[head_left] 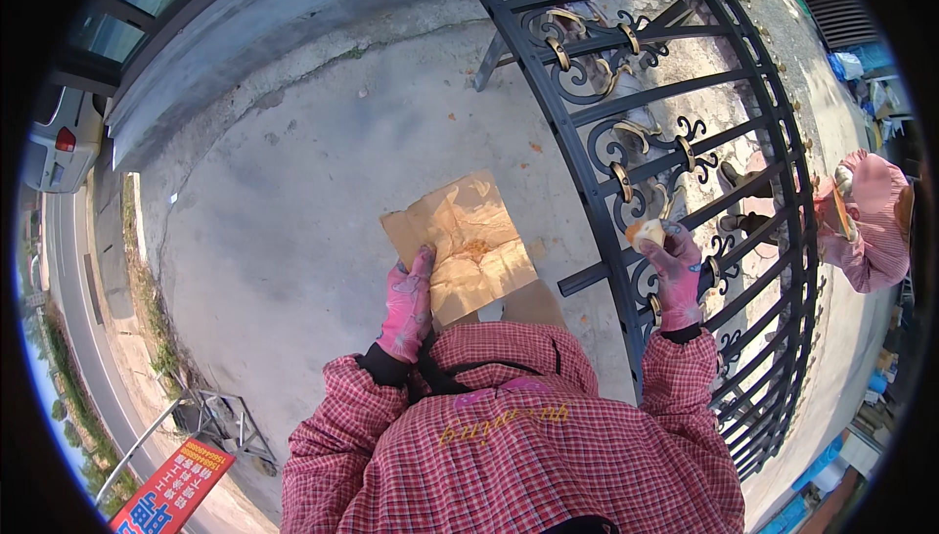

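My left hand (407, 305), in a pink glove, grips a creased brown cardboard piece (484, 226) by its left edge, thumb on top. An orange-gold smear marks the middle of the cardboard. My right hand (678, 280), also in a stained pink glove, pinches a small pale wad (646, 232) with orange-brown stains, perhaps sponge or cloth. The wad is over the near rail of a black metal fence panel (614, 250); whether it touches the metal I cannot tell. Black scrolls with gold-coloured collars (622, 182) and gold leaf-like parts sit between the panel's bars.
Across the panel, another person (875, 226) in a pink checked top holds an orange-stained flat piece (843, 211). A metal support leg (489, 63) stands under the panel's far end. Concrete ground (293, 192) stretches to my left. A red sign (176, 490) and a parked vehicle (67, 140) are farther left.
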Demonstrator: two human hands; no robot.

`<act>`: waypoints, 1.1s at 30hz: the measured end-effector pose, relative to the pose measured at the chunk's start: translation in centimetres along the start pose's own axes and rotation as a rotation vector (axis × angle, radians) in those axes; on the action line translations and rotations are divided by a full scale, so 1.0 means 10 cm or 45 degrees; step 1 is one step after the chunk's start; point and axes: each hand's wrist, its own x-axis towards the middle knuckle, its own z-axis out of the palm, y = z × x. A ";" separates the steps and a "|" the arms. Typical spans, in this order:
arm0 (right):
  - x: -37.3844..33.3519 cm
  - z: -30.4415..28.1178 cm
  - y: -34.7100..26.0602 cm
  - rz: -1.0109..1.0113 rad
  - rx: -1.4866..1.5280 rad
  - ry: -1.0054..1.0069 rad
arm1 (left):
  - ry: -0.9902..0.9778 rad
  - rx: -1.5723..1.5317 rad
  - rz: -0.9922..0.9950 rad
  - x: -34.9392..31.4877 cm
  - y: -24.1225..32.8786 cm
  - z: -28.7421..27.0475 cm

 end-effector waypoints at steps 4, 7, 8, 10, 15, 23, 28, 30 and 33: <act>-0.16 0.53 -0.19 -0.124 0.039 -0.032 | -0.109 0.174 0.107 0.10 0.07 0.17; -0.09 0.83 -0.26 -0.583 -0.467 -0.208 | -0.111 0.194 0.090 0.16 0.15 0.33; -0.07 0.91 -0.35 -0.652 -0.570 -0.247 | -0.108 0.182 0.106 0.16 0.19 0.39; -0.02 1.09 -0.54 -0.788 -0.765 -0.335 | -0.083 0.163 0.144 0.17 0.26 0.46; 0.16 1.16 -0.52 -0.778 -1.072 -0.240 | -0.154 0.149 0.042 0.31 0.45 0.62; 0.40 1.30 -0.65 -0.604 -1.149 0.071 | -0.424 0.239 0.002 0.95 0.91 0.85; 0.46 1.51 -0.61 -0.542 -1.076 0.195 | -0.627 0.301 0.007 1.24 1.37 1.02; 0.46 1.31 -0.54 -0.416 -0.965 0.472 | -0.608 0.345 -0.011 1.39 1.46 1.00; 0.43 0.89 -0.36 -0.243 -0.843 0.918 | -0.571 0.376 -0.074 1.65 1.59 0.87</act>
